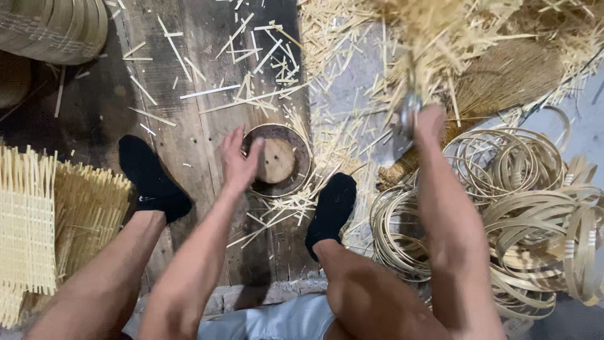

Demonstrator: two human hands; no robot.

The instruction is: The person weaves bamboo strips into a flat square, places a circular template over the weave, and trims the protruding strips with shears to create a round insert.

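My left hand (pixel 238 160) hovers with fingers spread at the left edge of a round wooden block ringed by a bamboo hoop (pixel 277 160), which lies on the dark floorboards between my feet. My right hand (pixel 428 123) is raised on the right, closed around the handle of a metal blade tool (pixel 406 123) that is blurred. It hangs above a bundle of straw-like fibre (pixel 497 79) and a heap of bamboo strips.
Coiled bamboo hoops (pixel 535 220) pile up on the right. Woven bamboo mats (pixel 38 220) lie at the left, and a woven basket (pixel 53 28) sits at the top left. Loose splinters (pixel 251 75) litter the boards. My feet in black socks (pixel 151 179) flank the block.
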